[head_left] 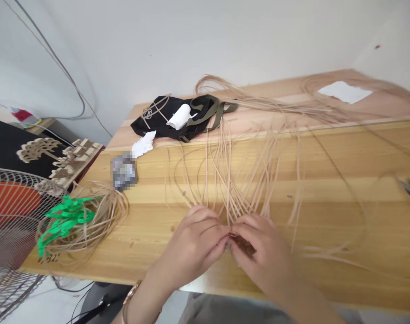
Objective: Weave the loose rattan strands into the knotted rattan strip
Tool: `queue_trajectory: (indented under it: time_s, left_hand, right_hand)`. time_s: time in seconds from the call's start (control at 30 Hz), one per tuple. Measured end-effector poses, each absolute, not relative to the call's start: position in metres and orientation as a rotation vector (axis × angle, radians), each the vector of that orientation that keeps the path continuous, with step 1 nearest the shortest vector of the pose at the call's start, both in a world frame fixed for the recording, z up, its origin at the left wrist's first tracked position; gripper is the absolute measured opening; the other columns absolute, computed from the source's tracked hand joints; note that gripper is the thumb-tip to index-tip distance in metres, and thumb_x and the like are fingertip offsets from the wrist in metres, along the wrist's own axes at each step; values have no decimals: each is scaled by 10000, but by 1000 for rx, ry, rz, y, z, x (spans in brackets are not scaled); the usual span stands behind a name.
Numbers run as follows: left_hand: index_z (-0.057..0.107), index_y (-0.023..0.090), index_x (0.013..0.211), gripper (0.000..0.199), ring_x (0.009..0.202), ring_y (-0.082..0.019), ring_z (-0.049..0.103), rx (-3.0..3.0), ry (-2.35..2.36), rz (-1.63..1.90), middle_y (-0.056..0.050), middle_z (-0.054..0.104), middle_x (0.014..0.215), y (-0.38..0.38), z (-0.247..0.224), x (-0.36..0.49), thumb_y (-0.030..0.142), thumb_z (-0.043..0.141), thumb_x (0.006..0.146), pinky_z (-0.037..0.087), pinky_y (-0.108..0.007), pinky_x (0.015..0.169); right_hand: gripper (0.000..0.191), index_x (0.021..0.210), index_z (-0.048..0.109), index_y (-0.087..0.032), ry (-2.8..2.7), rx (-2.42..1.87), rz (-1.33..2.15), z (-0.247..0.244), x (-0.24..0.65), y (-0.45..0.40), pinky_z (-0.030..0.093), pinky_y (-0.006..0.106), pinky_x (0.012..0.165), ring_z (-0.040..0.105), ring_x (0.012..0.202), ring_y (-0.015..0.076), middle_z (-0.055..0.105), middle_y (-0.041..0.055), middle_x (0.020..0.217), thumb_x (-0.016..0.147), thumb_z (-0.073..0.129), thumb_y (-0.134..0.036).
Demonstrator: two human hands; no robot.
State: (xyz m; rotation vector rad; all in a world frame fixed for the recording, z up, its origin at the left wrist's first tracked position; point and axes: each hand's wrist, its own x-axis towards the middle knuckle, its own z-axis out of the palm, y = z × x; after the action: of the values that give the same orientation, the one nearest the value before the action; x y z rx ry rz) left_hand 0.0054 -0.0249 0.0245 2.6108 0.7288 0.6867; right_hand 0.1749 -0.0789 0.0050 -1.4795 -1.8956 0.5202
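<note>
Strips (228,193) fan out on the table (151,243) beyond both hands. Left hand (200,236): closed in a pinch on their gathered near end. Right hand (259,240): pinched close beside it, same end. Sound work appears to need a steady left pinch, even right-hand tension and uncrossed strips.

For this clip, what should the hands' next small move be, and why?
Probably gently pull snug, with the right hand, what looks like a small loop, while the left hand steadies the work. Both hands' fingertips meet at that loop, and pale strands fan out beyond it over the wooden table.
</note>
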Motion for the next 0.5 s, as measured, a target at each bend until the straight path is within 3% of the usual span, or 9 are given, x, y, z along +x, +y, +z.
queue_trajectory:
  time_s: [0.2, 0.33, 0.5]
  left_hand:
    - [671, 162, 745, 101, 672, -144, 580, 2092, 935, 535, -14, 627, 672, -14, 22, 12, 144, 586, 797, 464, -257, 628]
    - [694, 122, 767, 130, 643, -128, 635, 1837, 1018, 487, -12, 685, 690, -10, 20, 15, 172, 578, 800, 471, -207, 572]
    - [690, 128, 758, 70, 612, -122, 662, 1658, 1025, 456, -22, 726, 664, -7, 20, 14, 175, 638, 767, 515, -213, 575]
  right_hand:
    - [138, 700, 544, -201, -1970, -1472, 581, 11, 185, -72, 413, 311, 624, 543, 694, 177, 571, 7, 715, 807, 543, -114]
    - [174, 705, 482, -213, -1968, -1483, 605, 14, 194, -70, 420, 315, 625, 524, 706, 178, 553, 11, 728, 821, 459, -86]
    - [165, 739, 500, -200, -2082, -1480, 562, 13, 199, -71, 437, 323, 656, 547, 730, 184, 601, 15, 769, 866, 493, -95]
